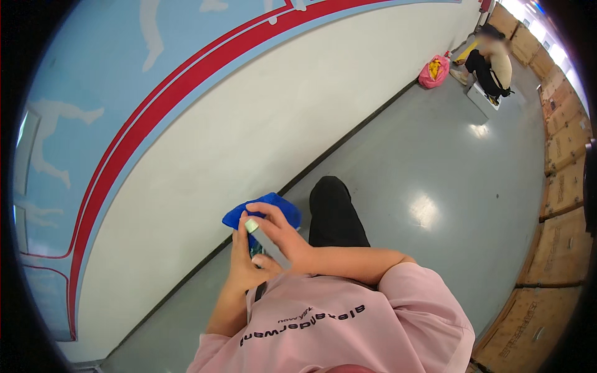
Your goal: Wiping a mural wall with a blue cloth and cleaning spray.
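While both hands sit left of the frame's lower centre, the blue cloth (283, 206) lies just above and partly under the right hand (291, 241), its fingers bent over it, and the left hand (245, 258) holds its fingers nearly straight at the cloth's lower edge; can't tell if either set is really closed on anything. Cloth looks light, soft and floppy, so I'd pinch it at a bunched fold, not a loose corner. The grey stick (270, 248) across the right hand looks light, stiff and maybe slick: grip mid-length, off the pale tip (251, 225).
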A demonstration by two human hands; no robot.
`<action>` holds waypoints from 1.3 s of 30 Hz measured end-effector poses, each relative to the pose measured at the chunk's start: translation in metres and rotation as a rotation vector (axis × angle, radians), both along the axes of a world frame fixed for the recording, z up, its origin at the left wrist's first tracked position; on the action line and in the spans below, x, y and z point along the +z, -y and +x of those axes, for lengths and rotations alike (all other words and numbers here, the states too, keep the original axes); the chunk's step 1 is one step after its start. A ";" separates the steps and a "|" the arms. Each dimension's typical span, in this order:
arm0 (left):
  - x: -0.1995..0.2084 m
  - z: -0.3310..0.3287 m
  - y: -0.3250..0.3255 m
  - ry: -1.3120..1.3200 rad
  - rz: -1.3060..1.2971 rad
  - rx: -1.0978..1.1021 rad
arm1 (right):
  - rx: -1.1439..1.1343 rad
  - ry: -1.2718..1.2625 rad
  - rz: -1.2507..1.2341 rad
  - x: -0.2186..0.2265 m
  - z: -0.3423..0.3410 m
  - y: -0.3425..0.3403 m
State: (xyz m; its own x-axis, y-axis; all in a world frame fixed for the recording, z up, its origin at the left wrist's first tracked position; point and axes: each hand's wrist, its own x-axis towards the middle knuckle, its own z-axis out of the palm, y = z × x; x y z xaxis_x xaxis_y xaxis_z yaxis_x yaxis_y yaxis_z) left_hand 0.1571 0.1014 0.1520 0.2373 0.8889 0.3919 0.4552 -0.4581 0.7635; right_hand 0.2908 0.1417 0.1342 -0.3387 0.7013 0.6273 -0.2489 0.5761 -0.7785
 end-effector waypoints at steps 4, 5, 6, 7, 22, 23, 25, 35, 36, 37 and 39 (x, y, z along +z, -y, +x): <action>0.004 0.012 0.003 0.315 -0.092 0.072 | -0.101 0.207 0.228 0.009 -0.001 0.012; 0.002 0.008 0.002 0.339 -0.110 0.070 | -0.100 0.206 0.236 0.012 -0.002 0.016; 0.000 0.006 0.001 0.362 -0.127 0.070 | -0.104 0.276 0.290 0.016 -0.004 0.018; -0.002 0.005 0.000 0.385 -0.143 0.070 | -0.107 0.345 0.345 0.019 -0.005 0.021; -0.021 -0.038 0.017 0.614 -0.148 -0.100 | 0.128 0.371 0.020 0.004 0.016 -0.035; -0.012 -0.039 0.012 0.541 -0.071 -0.176 | 0.137 0.375 0.019 -0.004 0.019 -0.038; -0.007 -0.045 0.008 0.535 -0.093 -0.196 | 0.455 0.559 -0.224 -0.007 0.023 -0.042; -0.018 -0.045 0.012 0.545 0.003 0.018 | 0.026 -0.311 -0.722 -0.009 0.062 -0.076; -0.024 -0.054 0.016 0.610 -0.149 0.000 | -0.008 -0.354 -0.682 -0.004 0.063 -0.082; -0.029 -0.060 0.020 0.673 -0.301 -0.020 | -0.043 -0.399 -0.640 0.003 0.063 -0.087; -0.036 -0.064 0.022 0.678 -0.269 -0.027 | -0.046 -0.377 -0.642 0.010 0.065 -0.099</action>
